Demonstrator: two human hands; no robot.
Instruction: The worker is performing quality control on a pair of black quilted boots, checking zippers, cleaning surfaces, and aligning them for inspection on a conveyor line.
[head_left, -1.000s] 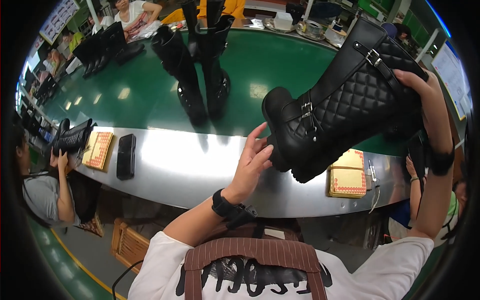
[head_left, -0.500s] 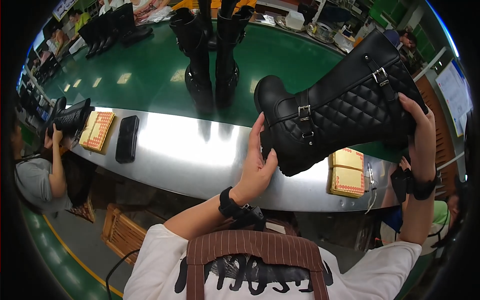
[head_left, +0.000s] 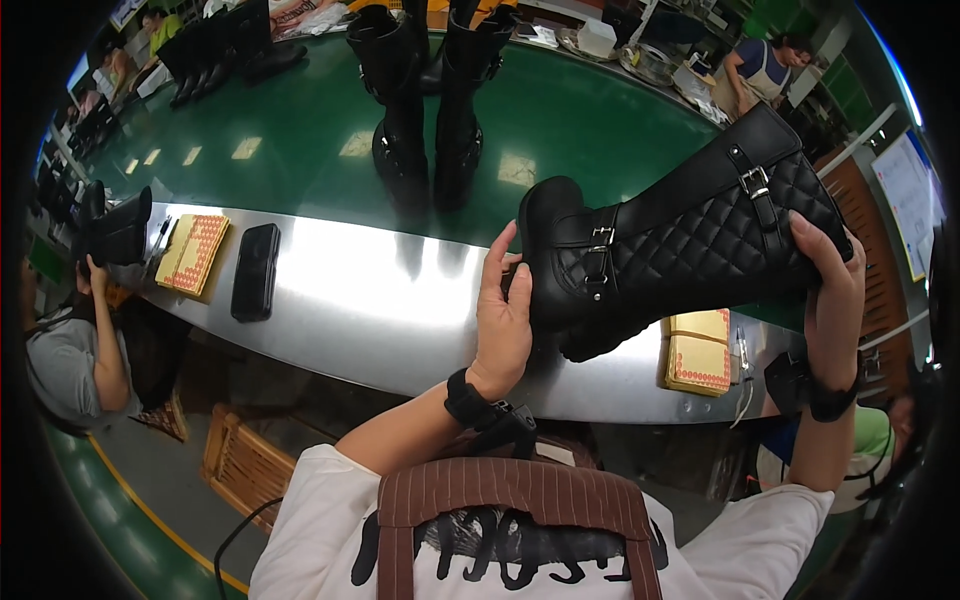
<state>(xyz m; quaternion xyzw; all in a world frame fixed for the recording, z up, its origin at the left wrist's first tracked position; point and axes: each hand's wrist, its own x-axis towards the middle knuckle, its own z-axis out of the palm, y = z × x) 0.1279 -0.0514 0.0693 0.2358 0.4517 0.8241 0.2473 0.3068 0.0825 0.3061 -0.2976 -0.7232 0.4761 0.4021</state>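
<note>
A black knee-high boot (head_left: 690,225) with a quilted shaft and silver buckles is held above the table's front edge, its shaft slanting up to the right. My right hand (head_left: 832,262) grips the shaft near its top opening, thumb on the quilted side and other fingers hidden behind. At the boot's foot end, my left hand (head_left: 503,320) holds the sole side; part of its fingers is hidden by the boot. Beyond, a pair of similar black boots (head_left: 457,130) stands upright on the green table surface (head_left: 300,120).
Along the metal edge strip (head_left: 370,300) lie a dark phone (head_left: 256,272), a stack of yellow cards (head_left: 192,254) and more yellow cards (head_left: 697,362) beside a pen (head_left: 743,352). At the left a co-worker (head_left: 80,360) handles another boot (head_left: 118,232). Across the table stands another person (head_left: 765,72).
The boot has turned a little and its shaft has dipped. My left hand has shifted slightly left and down along the sole. A person across the table has come into fuller view.
</note>
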